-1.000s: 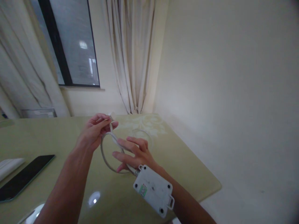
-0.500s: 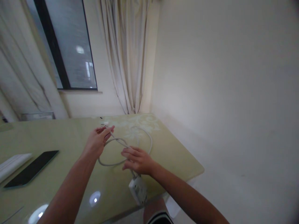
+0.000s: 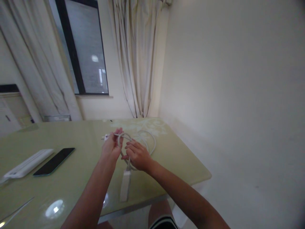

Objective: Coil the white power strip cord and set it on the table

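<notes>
My left hand (image 3: 112,145) is closed around a white power cord (image 3: 125,135) near its plug (image 3: 106,137), whose prongs point left. Just to the right, my right hand (image 3: 138,155) has its fingers wrapped round the same cord, close to the power strip. Loops of cord run between the hands, and another loop curves behind the right hand. The white power strip (image 3: 125,186) hangs or rests below the right hand, its narrow side showing; I cannot tell whether it touches the table.
On the pale green glossy table (image 3: 88,133), a flat black slab (image 3: 54,161) lies beside a long white object (image 3: 30,163) at left. A thin pointed item (image 3: 17,211) is at lower left. The white wall (image 3: 226,95) runs along the right; a curtain (image 3: 140,63) hangs behind.
My hands have come closer together, and the cord between them is gathered into a smaller loop. The power strip has turned from its socket face to its narrow side. The view has shifted left.
</notes>
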{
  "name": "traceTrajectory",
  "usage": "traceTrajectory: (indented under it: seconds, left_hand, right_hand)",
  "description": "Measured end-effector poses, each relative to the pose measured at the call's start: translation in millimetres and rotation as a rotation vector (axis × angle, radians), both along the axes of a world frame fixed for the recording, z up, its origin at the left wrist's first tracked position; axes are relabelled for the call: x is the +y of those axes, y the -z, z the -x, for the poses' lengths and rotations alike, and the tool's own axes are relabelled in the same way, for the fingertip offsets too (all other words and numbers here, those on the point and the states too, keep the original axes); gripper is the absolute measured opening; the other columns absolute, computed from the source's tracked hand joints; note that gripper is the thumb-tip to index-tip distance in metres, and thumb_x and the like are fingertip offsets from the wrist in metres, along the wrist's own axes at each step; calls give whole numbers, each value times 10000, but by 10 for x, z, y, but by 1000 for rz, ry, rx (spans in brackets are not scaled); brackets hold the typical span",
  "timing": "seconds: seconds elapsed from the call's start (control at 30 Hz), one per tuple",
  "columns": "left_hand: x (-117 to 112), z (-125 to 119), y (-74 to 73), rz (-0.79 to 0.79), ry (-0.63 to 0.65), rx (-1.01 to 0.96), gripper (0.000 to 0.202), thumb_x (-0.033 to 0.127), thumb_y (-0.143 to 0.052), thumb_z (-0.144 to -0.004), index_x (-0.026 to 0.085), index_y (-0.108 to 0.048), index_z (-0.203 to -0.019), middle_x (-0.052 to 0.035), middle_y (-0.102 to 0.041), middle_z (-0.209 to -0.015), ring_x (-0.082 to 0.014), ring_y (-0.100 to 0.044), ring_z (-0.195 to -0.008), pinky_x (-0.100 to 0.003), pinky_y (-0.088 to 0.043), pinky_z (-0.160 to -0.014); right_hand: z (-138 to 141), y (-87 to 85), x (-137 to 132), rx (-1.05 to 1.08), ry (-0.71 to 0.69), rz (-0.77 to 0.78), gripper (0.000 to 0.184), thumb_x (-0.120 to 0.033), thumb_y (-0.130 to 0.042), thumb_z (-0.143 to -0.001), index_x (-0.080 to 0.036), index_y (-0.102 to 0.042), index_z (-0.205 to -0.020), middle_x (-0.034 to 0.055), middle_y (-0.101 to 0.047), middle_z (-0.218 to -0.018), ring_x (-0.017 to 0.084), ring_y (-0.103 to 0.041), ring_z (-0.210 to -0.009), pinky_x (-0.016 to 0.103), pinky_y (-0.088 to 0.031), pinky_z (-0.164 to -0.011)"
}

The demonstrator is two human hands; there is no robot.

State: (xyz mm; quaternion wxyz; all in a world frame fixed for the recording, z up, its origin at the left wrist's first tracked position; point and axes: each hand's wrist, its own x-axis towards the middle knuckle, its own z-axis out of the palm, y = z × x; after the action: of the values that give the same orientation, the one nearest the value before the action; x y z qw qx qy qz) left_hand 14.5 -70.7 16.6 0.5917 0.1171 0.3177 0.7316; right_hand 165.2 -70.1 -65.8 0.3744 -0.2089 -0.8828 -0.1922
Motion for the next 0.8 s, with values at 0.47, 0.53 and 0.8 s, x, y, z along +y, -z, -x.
traceTrajectory:
  seconds: [0.47,0.53,0.8]
  left_hand:
    - [228,729,-130,-19,-164,168,380,126,-353,-1078,203,-362,-706,105,-212,-518,-64,-189,-385,-151,-219,-394]
    - [236,1092,-135,2,-291,251,360,84,-318,-1059,206,-352,-723,99,-211,-508,-75,-166,-388,-166,-170,-388]
    - [117,1928,125,17,-457,724,300,154,-403,-1045,215,-458,-756,73,-285,-473,-105,-225,-397,-206,-176,-403]
  right_hand:
    - [-1067,58,203,-279,-67,-172,412,-493,-614,-1030,-219,-591,-724,18,-631,-696,192,-614,-780,404,-459,-1109]
    - [-1518,49,299,-282,69,38,386,-422,-632,-1034,-216,-593,-710,39,-654,-719,194,-634,-798,382,-479,-1083]
    - [-2607,-141,511,447,677,783,224,-213,-538,-965,-209,-554,-742,62,-686,-770,193,-650,-759,270,-493,-734]
